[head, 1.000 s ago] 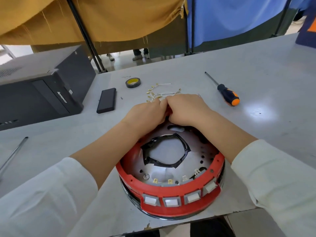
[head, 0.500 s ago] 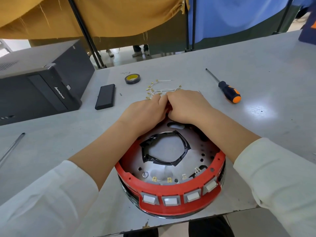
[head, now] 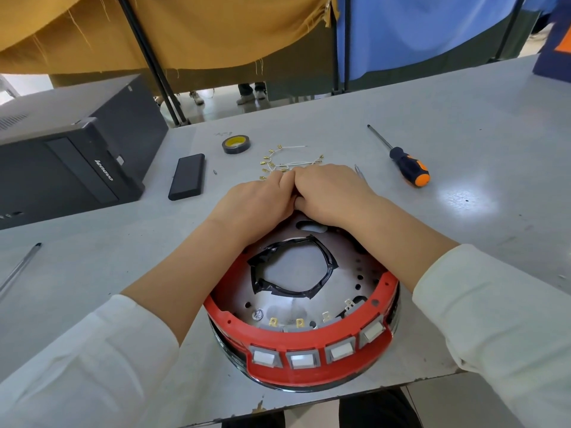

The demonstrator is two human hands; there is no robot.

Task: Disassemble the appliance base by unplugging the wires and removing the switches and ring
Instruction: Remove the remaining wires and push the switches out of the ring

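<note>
Wires point(head: 279, 163) unplugged, heaped mid-bench. Four switches point(head: 301, 359) and red ring point(head: 309, 341) remain on base. Left hand point(head: 256, 200), right hand point(head: 332, 193) curled over ring's far edge; grip hidden.

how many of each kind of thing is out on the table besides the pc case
appliance base: 1
white switches: 4
screwdriver: 1
tape roll: 1
flat black block: 1
bundle of unplugged wires: 1
total: 9

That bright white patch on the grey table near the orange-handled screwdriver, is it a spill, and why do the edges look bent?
Head view: glare from overhead light on the grey table, not liquid; head view: wide-angle lens bows the table edges.
</note>
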